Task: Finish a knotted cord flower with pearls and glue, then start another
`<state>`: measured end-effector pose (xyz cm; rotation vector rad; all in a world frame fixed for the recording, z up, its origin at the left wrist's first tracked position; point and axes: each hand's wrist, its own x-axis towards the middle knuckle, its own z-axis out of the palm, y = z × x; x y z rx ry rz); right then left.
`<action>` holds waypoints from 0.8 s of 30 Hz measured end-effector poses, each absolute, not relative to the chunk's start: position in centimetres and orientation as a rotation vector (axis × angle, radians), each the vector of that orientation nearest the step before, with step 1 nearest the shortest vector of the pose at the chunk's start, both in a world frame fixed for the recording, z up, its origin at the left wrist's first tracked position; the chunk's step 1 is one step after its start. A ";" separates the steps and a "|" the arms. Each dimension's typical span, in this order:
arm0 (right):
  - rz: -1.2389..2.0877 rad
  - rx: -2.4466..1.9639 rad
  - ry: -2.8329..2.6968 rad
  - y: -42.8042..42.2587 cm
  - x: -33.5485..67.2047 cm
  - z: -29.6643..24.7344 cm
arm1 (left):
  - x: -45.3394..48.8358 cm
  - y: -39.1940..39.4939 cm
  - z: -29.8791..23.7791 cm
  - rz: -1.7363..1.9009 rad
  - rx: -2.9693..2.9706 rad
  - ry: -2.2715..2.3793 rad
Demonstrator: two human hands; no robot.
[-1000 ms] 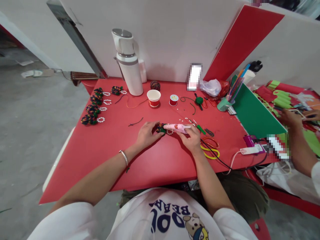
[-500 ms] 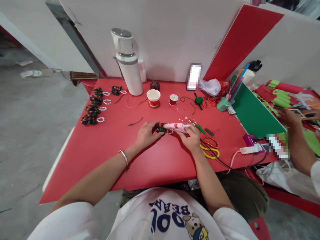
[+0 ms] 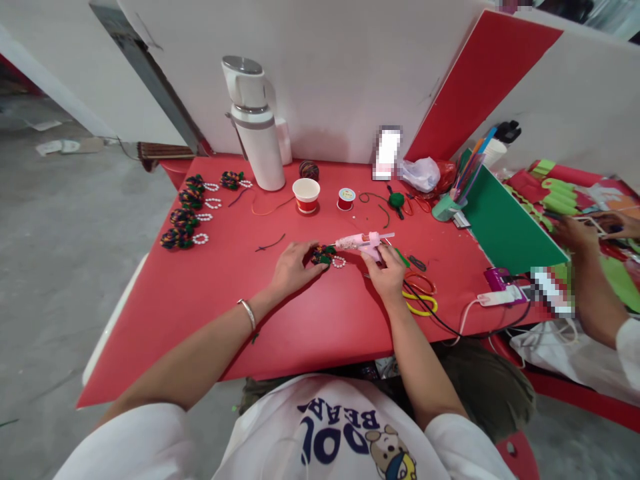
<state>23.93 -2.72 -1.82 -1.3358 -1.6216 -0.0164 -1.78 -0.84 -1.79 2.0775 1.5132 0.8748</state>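
Observation:
My left hand [image 3: 295, 271] is closed on a dark, multicoloured yarn ornament [image 3: 321, 255], thumb in front and fingers behind it, low over the red table. A small loop of white beads [image 3: 339, 262] sticks out from the ornament's right side. In my right hand [image 3: 386, 272] is a pink glue gun [image 3: 356, 241], with a clear glue stick showing at its back end. Its nozzle points left, close to the ornament's upper right edge; whether it touches I cannot tell. Several similar yarn ornaments with bead loops [image 3: 185, 219] lie at the table's left.
Behind my hands stand a paper cup [image 3: 307, 195], a thread spool [image 3: 346, 199] and a tall white flask [image 3: 257, 133]. Yellow-handled scissors [image 3: 423, 305] and a black cord lie right of my wrist. Beyond a green board [image 3: 515, 230], another person's hands [image 3: 583, 233] are at work.
The glue gun has drawn back slightly up and to the right, uncovering more of the ornament and its bead loop. My left hand has stayed in place.

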 end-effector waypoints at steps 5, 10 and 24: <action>-0.020 -1.229 -1.692 -3.5 23.2 -0.9 | -1.7 -0.8 -1.9 0.877 2.126 1.537; -0.084 -1.192 -1.729 -3.7 23.2 -0.9 | -1.6 -0.9 -2.1 0.940 2.178 1.498; -0.080 -1.101 -1.878 -4.9 22.9 -1.5 | -1.7 -0.8 -2.5 0.893 2.132 1.473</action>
